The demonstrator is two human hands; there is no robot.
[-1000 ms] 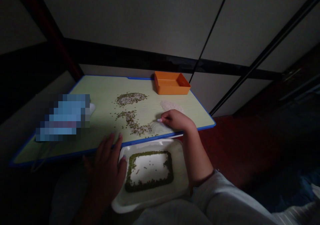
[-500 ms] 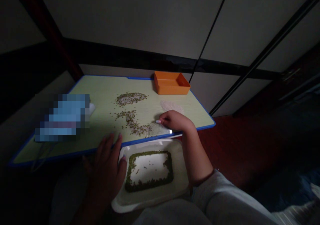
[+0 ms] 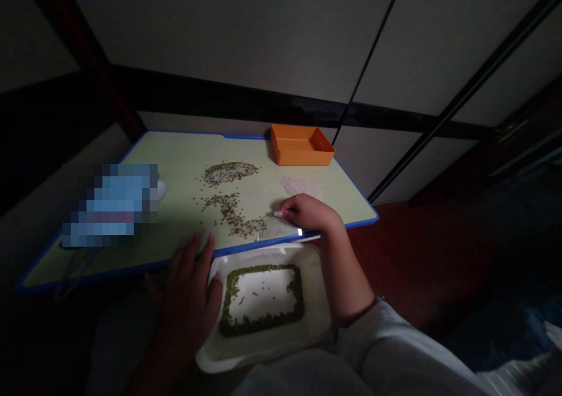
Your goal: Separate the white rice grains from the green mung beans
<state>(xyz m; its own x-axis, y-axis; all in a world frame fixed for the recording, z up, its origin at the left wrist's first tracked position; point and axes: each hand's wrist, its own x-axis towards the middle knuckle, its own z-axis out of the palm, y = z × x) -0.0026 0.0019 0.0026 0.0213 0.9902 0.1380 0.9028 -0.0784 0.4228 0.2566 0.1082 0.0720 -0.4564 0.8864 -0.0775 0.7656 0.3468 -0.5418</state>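
My right hand point(image 3: 305, 211) is closed in a pinch at the table's near edge. Its fingertips grip the top of a clear half-round plastic piece point(image 3: 281, 228), shaped like a protractor. Beside it, a trail of small green beans point(image 3: 230, 211) mixed with pale grains runs across the table. Farther back lies a mixed pile point(image 3: 229, 172) of beans and pale grains; a heap of pale grains point(image 3: 301, 186) sits beyond my right hand. My left hand point(image 3: 188, 284) rests with fingers apart at the table edge, its thumb by the rim of a white basin point(image 3: 318, 308) holding green beans.
An orange open box point(image 3: 302, 157) stands at the table's back right. A blurred-out blue item point(image 3: 118, 202) lies on the left side of the blue-edged table point(image 3: 175, 156). Pale cabinet panels point(image 3: 246, 38) rise behind, and a dark red floor point(image 3: 395, 243) shows at right.
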